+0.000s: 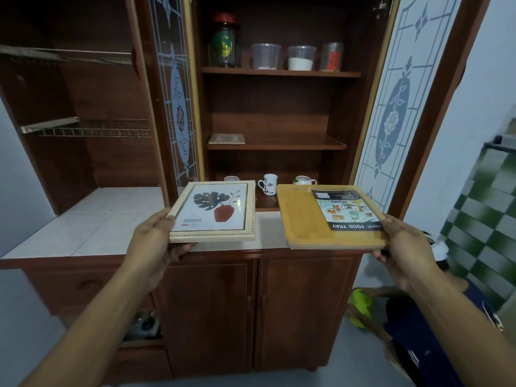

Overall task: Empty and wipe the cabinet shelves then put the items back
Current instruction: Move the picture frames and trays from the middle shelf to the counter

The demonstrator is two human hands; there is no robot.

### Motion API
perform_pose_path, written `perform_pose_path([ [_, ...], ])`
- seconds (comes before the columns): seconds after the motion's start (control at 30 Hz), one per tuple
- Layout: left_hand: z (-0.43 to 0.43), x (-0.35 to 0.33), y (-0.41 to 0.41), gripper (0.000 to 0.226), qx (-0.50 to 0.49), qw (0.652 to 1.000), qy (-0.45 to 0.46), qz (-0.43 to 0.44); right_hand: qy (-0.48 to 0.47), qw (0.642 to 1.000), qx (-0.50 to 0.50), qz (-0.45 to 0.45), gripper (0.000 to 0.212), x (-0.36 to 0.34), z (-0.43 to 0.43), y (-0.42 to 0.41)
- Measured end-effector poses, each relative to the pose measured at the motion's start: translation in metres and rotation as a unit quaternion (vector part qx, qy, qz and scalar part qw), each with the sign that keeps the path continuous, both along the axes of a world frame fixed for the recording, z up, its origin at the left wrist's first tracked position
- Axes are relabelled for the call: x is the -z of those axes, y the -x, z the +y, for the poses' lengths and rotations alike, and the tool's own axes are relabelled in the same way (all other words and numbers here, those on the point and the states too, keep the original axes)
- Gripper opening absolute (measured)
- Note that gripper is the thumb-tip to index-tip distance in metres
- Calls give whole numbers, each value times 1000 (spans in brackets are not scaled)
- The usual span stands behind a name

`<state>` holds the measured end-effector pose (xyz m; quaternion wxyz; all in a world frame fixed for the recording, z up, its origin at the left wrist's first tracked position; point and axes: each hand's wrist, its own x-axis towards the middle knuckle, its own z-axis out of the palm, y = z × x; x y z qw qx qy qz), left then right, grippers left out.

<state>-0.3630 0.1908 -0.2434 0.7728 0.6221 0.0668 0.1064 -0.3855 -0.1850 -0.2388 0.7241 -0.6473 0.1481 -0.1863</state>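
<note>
My left hand [152,241] grips the near left corner of a cream picture frame [215,212] with a leaf-and-vase print. My right hand [402,244] grips the near right corner of a yellow wooden food tray [304,219] with a paper label. Both are held flat above the tiled counter [92,219], in front of the open wooden cabinet. The middle shelf [293,142] carries only a flat brown item [226,139] at its left. The top shelf [282,71] holds a dark jar [224,41] and three clear plastic containers [300,57]. Three mugs [269,184] stand on the lowest level.
Glass doors with rose patterns stand open at left [174,88] and right [399,101]. Wire racks [92,129] fill the left compartment. Closed lower doors [251,308] sit under the counter. Another person sits low on the floor at right [410,317], beside green checked tiles [485,213].
</note>
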Motion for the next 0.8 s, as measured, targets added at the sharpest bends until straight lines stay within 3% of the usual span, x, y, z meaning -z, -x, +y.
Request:
perform_pose_path([
  [0.37, 60, -2, 36, 31, 18, 999, -30, -3, -5, 999, 37, -3, 31, 3, 69, 42],
  [0.8, 102, 2, 69, 31, -20, 1000, -10, 10, -19, 1000, 1, 1, 34, 10, 116, 52],
])
